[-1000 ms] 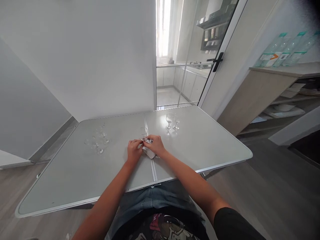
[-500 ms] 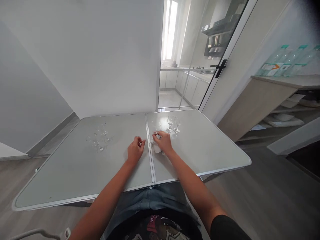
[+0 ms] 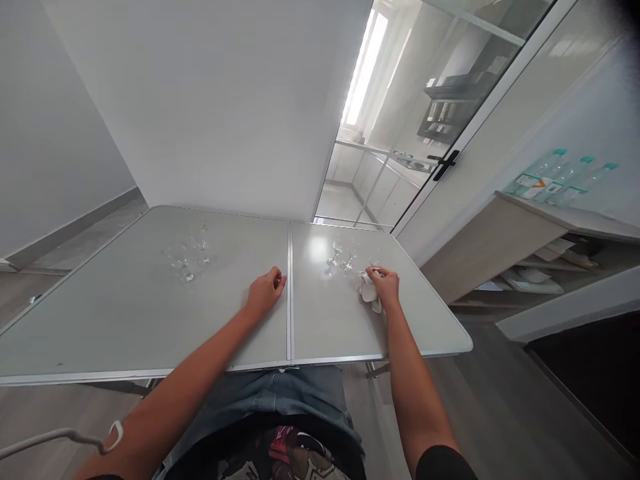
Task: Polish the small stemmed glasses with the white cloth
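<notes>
My right hand (image 3: 386, 285) pinches a clear stemmed glass (image 3: 375, 256), its faint bowl rising above my fingers, together with a crumpled white cloth (image 3: 369, 291) that hangs below. Just left of it, a wine glass (image 3: 334, 256) and a second stemmed glass (image 3: 349, 257) stand close together on the table. My left hand (image 3: 265, 292) rests near the table's centre seam with its fingers curled closed; nothing shows in them. Further left is a cluster of several clear stemmed glasses (image 3: 188, 272), hard to make out against the grey top.
The grey folding table (image 3: 125, 313) has a metal rim and a centre seam (image 3: 289, 300). Behind it are a white wall and a glass door (image 3: 345, 200). At right, plastic bottles (image 3: 543, 180) stand on a wooden shelf unit (image 3: 500, 233). A pale cable (image 3: 65, 433) crosses the lower left.
My right hand has moved right with the glass and cloth, from beside the seam to past the two standing glasses. My left hand stays near the seam. The camera view has tilted.
</notes>
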{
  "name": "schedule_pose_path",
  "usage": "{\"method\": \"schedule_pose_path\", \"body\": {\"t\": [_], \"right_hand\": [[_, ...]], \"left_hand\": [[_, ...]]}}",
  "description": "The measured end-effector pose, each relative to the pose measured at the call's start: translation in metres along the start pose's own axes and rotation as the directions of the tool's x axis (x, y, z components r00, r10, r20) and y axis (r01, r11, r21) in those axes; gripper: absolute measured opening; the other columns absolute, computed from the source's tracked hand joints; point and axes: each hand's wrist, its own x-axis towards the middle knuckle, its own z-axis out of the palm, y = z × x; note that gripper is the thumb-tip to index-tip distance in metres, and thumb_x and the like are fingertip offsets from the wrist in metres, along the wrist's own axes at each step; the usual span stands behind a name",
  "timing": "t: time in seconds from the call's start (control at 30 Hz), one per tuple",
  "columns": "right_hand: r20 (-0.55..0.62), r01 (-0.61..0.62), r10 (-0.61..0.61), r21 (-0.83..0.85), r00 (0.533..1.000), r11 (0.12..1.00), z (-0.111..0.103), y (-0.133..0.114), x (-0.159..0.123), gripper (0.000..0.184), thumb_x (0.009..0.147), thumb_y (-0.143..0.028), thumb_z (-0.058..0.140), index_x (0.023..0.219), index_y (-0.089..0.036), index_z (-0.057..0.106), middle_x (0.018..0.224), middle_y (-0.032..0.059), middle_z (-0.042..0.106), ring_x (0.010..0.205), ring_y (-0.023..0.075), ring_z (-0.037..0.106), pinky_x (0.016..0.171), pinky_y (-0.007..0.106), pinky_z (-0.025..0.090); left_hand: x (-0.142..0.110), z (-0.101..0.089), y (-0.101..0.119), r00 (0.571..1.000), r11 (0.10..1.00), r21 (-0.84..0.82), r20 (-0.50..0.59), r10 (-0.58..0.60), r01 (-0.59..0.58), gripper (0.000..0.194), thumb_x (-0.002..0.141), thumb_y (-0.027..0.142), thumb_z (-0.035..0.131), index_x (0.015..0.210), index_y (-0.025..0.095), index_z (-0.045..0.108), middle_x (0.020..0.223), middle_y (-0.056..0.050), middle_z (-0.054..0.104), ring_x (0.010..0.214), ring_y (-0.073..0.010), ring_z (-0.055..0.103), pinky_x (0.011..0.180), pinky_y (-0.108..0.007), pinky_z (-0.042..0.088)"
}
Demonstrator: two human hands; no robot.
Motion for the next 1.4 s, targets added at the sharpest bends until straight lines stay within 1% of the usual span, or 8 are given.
{"method": "schedule_pose_path", "body": {"t": [0.13, 0.23, 0.37, 0.77, 1.0, 1.17, 1.33, 1.4], "right_hand": [[-0.005, 0.001, -0.001, -0.046, 1.0, 0.999, 0.015, 0.014, 0.016, 0.041, 0.07, -0.049, 0.073, 0.091, -0.015, 0.082, 0.091, 0.0089, 0.08, 0.088, 0.0275, 0.073, 0.078, 0.032, 0.052], [0.0, 0.022, -0.022, -0.072, 1.0, 0.997, 0.022, 0.015, 0.031, 0.042, 0.071, -0.048, 0.07, 0.094, -0.014, 0.082, 0.093, 0.01, 0.08, 0.087, 0.0265, 0.073, 0.077, 0.031, 0.051], [0.026, -0.009, 0.012, -0.122, 1.0, 0.992, 0.027, 0.015, 0.043, 0.044, 0.07, -0.047, 0.069, 0.096, -0.012, 0.082, 0.09, 0.0107, 0.08, 0.082, 0.0262, 0.071, 0.076, 0.032, 0.051], [0.057, 0.007, 0.0, -0.129, 0.998, 0.992, 0.034, 0.014, 0.043, 0.039, 0.071, -0.044, 0.069, 0.093, -0.015, 0.082, 0.098, 0.0081, 0.079, 0.09, 0.0251, 0.07, 0.084, 0.032, 0.052], [0.069, 0.027, -0.016, -0.159, 0.997, 0.987, 0.035, 0.014, 0.043, 0.042, 0.071, -0.046, 0.068, 0.094, -0.014, 0.082, 0.092, 0.0087, 0.079, 0.081, 0.0222, 0.068, 0.077, 0.03, 0.05], [0.059, 0.011, 0.002, -0.207, 0.998, 0.978, 0.034, 0.015, 0.042, 0.048, 0.071, -0.052, 0.067, 0.09, -0.011, 0.081, 0.077, 0.0099, 0.076, 0.069, 0.0214, 0.063, 0.069, 0.03, 0.047], [0.058, 0.01, 0.002, -0.214, 0.998, 0.977, 0.036, 0.015, 0.042, 0.049, 0.069, -0.053, 0.067, 0.09, -0.011, 0.081, 0.076, 0.0097, 0.076, 0.07, 0.0217, 0.063, 0.069, 0.031, 0.048], [0.055, 0.019, -0.008, -0.205, 0.998, 0.979, 0.035, 0.015, 0.04, 0.049, 0.069, -0.054, 0.067, 0.091, -0.013, 0.081, 0.081, 0.0099, 0.076, 0.074, 0.023, 0.065, 0.072, 0.031, 0.048]], "left_hand": [[0.0, -0.001, 0.0, 1.0, 1.0, -0.002, 0.006, -0.026, 0.026, 0.02, 0.097, 0.04, 0.048, 0.087, 0.024, 0.053, 0.07, 0.001, 0.062, 0.06, -0.015, 0.053, 0.057, -0.027, 0.029], [0.0, -0.001, -0.001, 1.0, 1.0, -0.001, 0.005, -0.021, 0.021, 0.019, 0.097, 0.04, 0.048, 0.088, 0.024, 0.054, 0.071, 0.001, 0.062, 0.06, -0.015, 0.053, 0.057, -0.027, 0.03], [0.0, 0.0, -0.003, 1.0, 1.0, -0.009, -0.003, -0.014, 0.014, 0.019, 0.097, 0.038, 0.048, 0.087, 0.024, 0.054, 0.069, 0.001, 0.062, 0.06, -0.0156, 0.054, 0.056, -0.028, 0.03], [0.0, 0.002, -0.003, 1.0, 1.0, 0.002, -0.001, -0.005, 0.005, 0.019, 0.097, 0.039, 0.048, 0.087, 0.024, 0.056, 0.07, 0.0, 0.063, 0.061, -0.0167, 0.056, 0.057, -0.027, 0.03], [0.0, 0.002, -0.004, 1.0, 1.0, -0.01, 0.004, -0.001, 0.001, 0.02, 0.097, 0.04, 0.048, 0.086, 0.024, 0.054, 0.069, 0.0, 0.061, 0.059, -0.0159, 0.053, 0.056, -0.027, 0.029], [-0.001, 0.0, -0.003, 1.0, 1.0, -0.003, 0.007, 0.004, -0.004, 0.02, 0.097, 0.039, 0.047, 0.085, 0.024, 0.053, 0.067, 0.001, 0.06, 0.058, -0.016, 0.053, 0.056, -0.027, 0.029], [-0.001, 0.0, -0.003, 1.0, 1.0, -0.007, 0.013, 0.005, -0.005, 0.02, 0.098, 0.04, 0.047, 0.086, 0.024, 0.054, 0.068, 0.0, 0.061, 0.059, -0.0161, 0.054, 0.056, -0.027, 0.029], [-0.001, 0.0, -0.003, 1.0, 1.0, 0.003, 0.008, 0.001, -0.001, 0.021, 0.098, 0.04, 0.048, 0.087, 0.024, 0.056, 0.069, 0.0, 0.062, 0.06, -0.0165, 0.055, 0.056, -0.028, 0.03]]}}
